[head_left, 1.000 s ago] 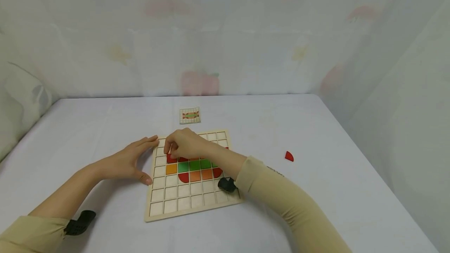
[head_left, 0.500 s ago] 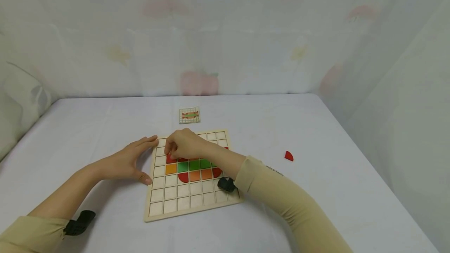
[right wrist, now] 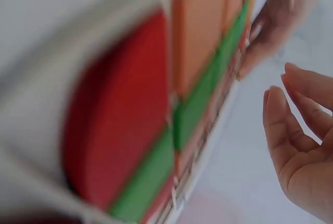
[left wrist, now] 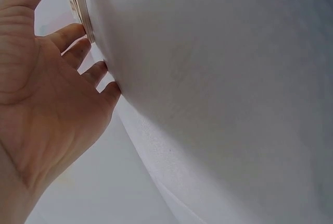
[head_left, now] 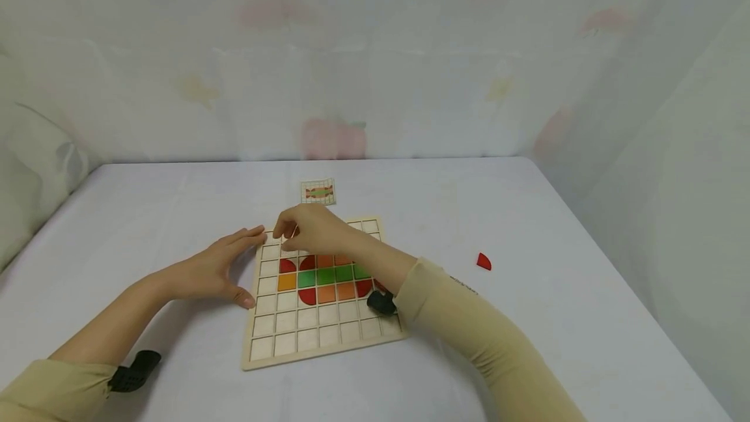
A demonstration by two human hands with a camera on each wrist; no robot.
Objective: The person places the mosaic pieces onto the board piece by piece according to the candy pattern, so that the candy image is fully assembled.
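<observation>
A wooden grid board (head_left: 321,331) lies on the white table. Its middle rows hold red curved pieces (head_left: 287,266), a green row (head_left: 325,275) and orange squares (head_left: 286,282). My left hand (head_left: 237,267) lies flat against the board's left edge (left wrist: 80,5), fingers straight. Just above the board's upper left corner hovers my right hand (head_left: 285,233), its fingers loosely bent and holding nothing. In the right wrist view, my right hand's fingers (right wrist: 291,125) hang relaxed beside the blurred red piece (right wrist: 119,114) and green pieces (right wrist: 203,99).
A single red quarter-round piece (head_left: 483,262) lies loose on the table to the right of the board. A small pattern card (head_left: 318,192) sits beyond the board's far edge. A pale curtain closes in the table at the back and right.
My right hand has lifted off the red piece at the board's left and moved toward the far edge, uncovering the pieces. The left hand has not moved.
</observation>
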